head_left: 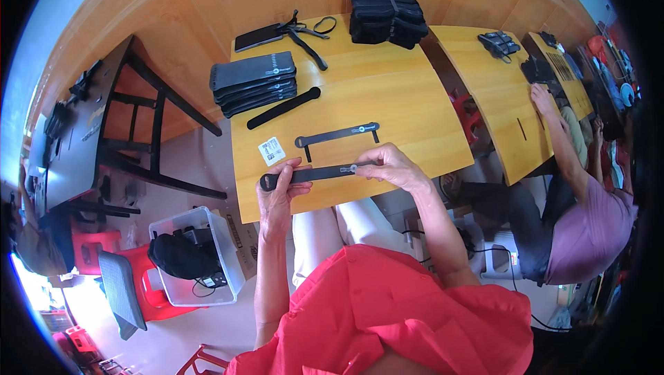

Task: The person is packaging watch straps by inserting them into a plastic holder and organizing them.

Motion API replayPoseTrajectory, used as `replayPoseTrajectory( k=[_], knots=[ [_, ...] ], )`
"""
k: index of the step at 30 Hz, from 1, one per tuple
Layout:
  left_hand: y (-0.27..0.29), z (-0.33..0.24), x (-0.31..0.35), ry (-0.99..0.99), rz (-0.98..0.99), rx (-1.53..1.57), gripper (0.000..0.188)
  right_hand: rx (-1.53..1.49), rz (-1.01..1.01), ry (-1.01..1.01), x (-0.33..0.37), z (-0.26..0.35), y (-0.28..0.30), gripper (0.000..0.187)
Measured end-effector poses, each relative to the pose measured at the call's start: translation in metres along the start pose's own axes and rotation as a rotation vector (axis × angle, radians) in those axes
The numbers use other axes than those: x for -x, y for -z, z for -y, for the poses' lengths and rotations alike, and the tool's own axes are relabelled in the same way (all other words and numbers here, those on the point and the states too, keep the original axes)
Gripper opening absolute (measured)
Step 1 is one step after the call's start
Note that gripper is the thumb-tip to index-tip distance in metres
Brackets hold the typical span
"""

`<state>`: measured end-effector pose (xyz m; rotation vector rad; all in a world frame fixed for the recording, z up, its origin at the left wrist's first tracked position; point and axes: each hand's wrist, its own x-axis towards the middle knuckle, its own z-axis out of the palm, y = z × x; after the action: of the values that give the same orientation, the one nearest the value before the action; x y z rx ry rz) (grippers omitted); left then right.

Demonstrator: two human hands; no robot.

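Both hands are closed on one black strap: the left hand grips it near its rounded end, thumb on top, and the right hand pinches the other end beside a small pale print. The strap is stretched between them, above the near edge of the table. Just beyond lies a second strap with two short dark tabs reaching toward the person, and left of it a white label. Farther back are a plain band, a stack of dark printed pieces, a flat dark case beside loose grey strips, and a tied black bundle. Judging by this, the held strap is the piece in progress, not yet put down; no tabs show on it. Whether the stack and bundle are finished or waiting, I cannot tell.
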<state>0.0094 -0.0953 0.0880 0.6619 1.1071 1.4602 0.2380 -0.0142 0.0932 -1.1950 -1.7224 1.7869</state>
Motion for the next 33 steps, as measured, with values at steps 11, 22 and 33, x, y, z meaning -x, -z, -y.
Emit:
replayPoseTrajectory(
  k=[11, 22, 33],
  knots=[
    [0.027, 0.025, -0.002, 0.116, -0.016, -0.069, 0.02, -0.294, -0.155, 0.01, 0.004, -0.049, 0.018, 0.02],
    [0.018, 0.032, -0.05, 0.072, -0.113, -0.507, 0.012, -0.279, -0.484, 0.035, -0.028, -0.067, 0.026, 0.011],
    [0.028, 0.059, -0.083, 0.035, -0.128, -0.392, 0.012, -0.076, -0.693, 0.16, -0.058, -0.097, 0.032, 0.011]
  ],
)
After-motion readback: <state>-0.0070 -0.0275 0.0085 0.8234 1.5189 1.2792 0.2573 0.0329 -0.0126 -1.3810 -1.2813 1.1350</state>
